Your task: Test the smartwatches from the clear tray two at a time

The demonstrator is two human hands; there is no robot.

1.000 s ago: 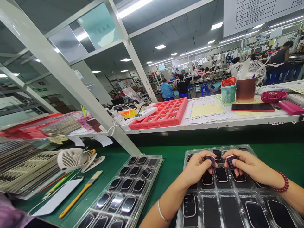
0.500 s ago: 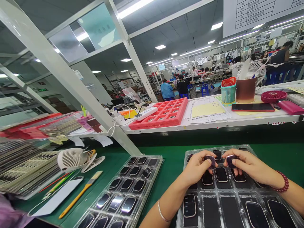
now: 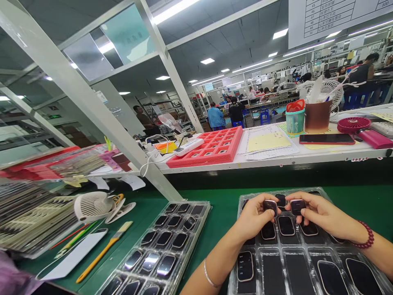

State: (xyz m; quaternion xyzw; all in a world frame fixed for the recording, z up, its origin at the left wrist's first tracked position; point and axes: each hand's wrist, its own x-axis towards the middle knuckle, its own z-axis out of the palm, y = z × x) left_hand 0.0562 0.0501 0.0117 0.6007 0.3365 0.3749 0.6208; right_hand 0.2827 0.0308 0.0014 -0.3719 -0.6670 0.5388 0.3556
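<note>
My left hand (image 3: 253, 216) is closed round a small smartwatch body (image 3: 270, 206), held by thumb and fingers above the far rows of a clear plastic tray (image 3: 334, 250). My right hand (image 3: 322, 213) pinches a second watch body (image 3: 297, 206) right beside it. Both watches face up toward me. Under the hands the tray holds several more watch bodies (image 3: 286, 225) in its pockets, and some near pockets hold only dark inserts. A silver bangle is on my left wrist and a red bead bracelet on my right.
A second clear tray (image 3: 167, 246) of watch bodies lies to the left on the green mat (image 3: 221, 205). Farther left are a small white fan (image 3: 92, 205), a yellow-handled brush (image 3: 102, 253) and stacked trays. A white shelf (image 3: 276, 157) behind carries a red tray (image 3: 211, 148), papers, cups and a phone.
Both hands have turned the watch bodies slightly, so their faces now point more toward me. A person has come into view in the far background on the left.
</note>
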